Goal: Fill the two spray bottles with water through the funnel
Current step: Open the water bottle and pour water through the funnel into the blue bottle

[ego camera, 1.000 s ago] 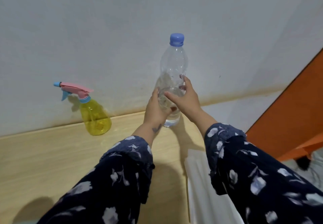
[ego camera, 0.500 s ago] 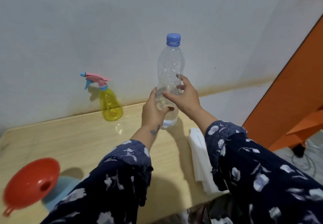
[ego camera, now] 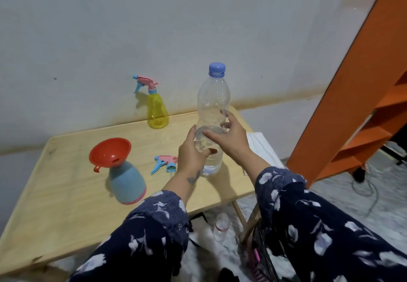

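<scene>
A clear water bottle (ego camera: 211, 105) with a blue cap stands upright on the wooden table (ego camera: 66, 195), water filling only its lower part. My left hand (ego camera: 191, 152) wraps its lower body from the left. My right hand (ego camera: 230, 137) holds it from the right, thumb in front and fingers behind. A blue spray bottle (ego camera: 127, 182) stands at the left with a red funnel (ego camera: 109, 152) in its neck. Its pink and blue spray head (ego camera: 164, 164) lies loose on the table beside my left hand. A yellow spray bottle (ego camera: 157, 113) with its head on stands by the wall.
Folded white cloth (ego camera: 261, 148) lies on the table's right edge. An orange shelf (ego camera: 363, 110) rises at the right. A small clear bottle (ego camera: 221, 226) stands on the floor under the table's near right corner, beside a dark bag (ego camera: 262, 257). A cable (ego camera: 363, 191) lies on the floor.
The view has pulled back and dropped, bringing the funnel, the blue spray bottle and the loose spray head into sight. Both hands stay on the standing water bottle.
</scene>
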Tool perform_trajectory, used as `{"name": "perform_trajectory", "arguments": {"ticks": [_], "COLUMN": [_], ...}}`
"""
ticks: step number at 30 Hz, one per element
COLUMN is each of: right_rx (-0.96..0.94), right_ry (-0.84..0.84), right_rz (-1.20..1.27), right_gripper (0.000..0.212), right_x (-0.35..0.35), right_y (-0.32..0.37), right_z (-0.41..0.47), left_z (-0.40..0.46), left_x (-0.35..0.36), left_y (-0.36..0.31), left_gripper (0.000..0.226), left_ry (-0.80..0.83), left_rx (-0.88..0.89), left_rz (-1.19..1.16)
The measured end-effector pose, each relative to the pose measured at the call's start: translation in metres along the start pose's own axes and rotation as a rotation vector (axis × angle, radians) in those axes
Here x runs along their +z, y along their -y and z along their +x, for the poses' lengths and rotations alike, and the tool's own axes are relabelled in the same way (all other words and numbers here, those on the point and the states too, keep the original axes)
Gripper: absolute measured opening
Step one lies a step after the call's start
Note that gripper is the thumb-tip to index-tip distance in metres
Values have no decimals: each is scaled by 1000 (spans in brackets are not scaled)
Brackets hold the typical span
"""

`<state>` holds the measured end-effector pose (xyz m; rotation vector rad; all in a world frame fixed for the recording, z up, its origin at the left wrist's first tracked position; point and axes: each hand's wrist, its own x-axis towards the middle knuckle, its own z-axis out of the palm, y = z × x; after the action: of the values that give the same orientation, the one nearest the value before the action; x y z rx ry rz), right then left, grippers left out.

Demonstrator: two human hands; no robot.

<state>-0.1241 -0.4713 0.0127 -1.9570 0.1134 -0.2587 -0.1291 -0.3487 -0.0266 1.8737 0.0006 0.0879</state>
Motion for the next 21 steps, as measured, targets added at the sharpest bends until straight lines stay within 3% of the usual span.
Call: {"name": "perform_trajectory", "arguments": {"ticks": [6,10,12,14,16,21], "right_rx": [-3,11,-31,-72,-127,-249], "right_ry": [15,147,148,98,44,-12], "right_rz": [-12,-30,-31,-57,-158,-590], "right_gripper": [87,94,78,82,86,56], "right_x": [8,3,-8,-23,-38,-47], "right_y": [-1,12,32,59,88,149], "right_z": [-27,-27,-24,-16,-6,16], "left_z": [-19,-18,-16,-15,-14,-3], "left_x": [-7,-12,-16,-19,-22,-25], "left_y": [11,4,-6,-22,-43,-74], "left_gripper": [90,101,112,115,110,92], "left_ry": [28,77,72,13,-44,-114], "left_rx": [-40,-43,8,123,257,334], "left_rz": [-28,32,74,51,37,114]}}
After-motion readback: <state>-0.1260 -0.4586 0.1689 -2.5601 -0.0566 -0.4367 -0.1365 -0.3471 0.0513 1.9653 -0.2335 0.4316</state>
